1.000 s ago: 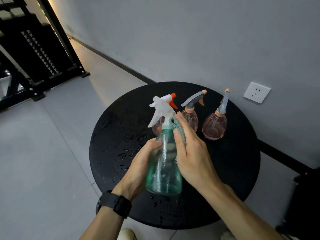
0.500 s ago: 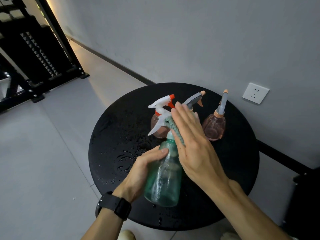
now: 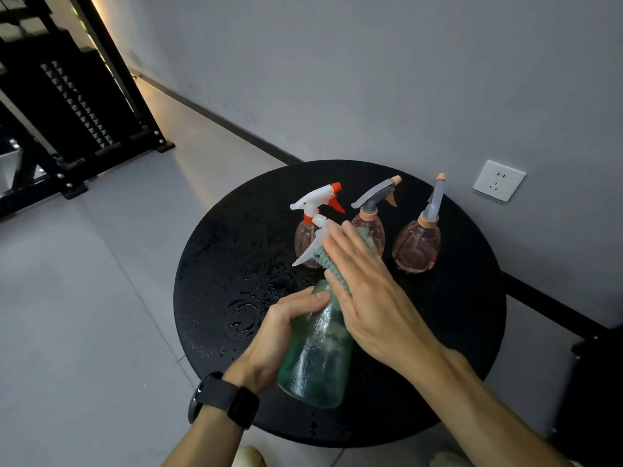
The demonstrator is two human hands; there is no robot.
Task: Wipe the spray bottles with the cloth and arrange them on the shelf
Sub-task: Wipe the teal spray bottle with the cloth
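My left hand (image 3: 274,337) grips a clear green spray bottle (image 3: 315,362) by its body, tilted away from me above the round black table (image 3: 236,264). My right hand (image 3: 367,291) presses a grey-green cloth (image 3: 332,267) against the bottle's neck and white trigger head, fingers stretched flat over it. Three pink bottles stand behind: one with a white and orange trigger (image 3: 318,200), one with a grey trigger (image 3: 372,227), and one with a grey trigger at the right (image 3: 418,244).
Water drops lie on the table's left half. A black metal shelf rack (image 3: 67,106) stands on the floor at the far left. A grey wall with a white socket (image 3: 499,180) is just behind the table. A dark object (image 3: 593,392) stands at the right edge.
My right hand slid the cloth up from the bottle's shoulder over the neck and trigger head, fingers opening flat. The green bottle tipped further away and sank a little lower.
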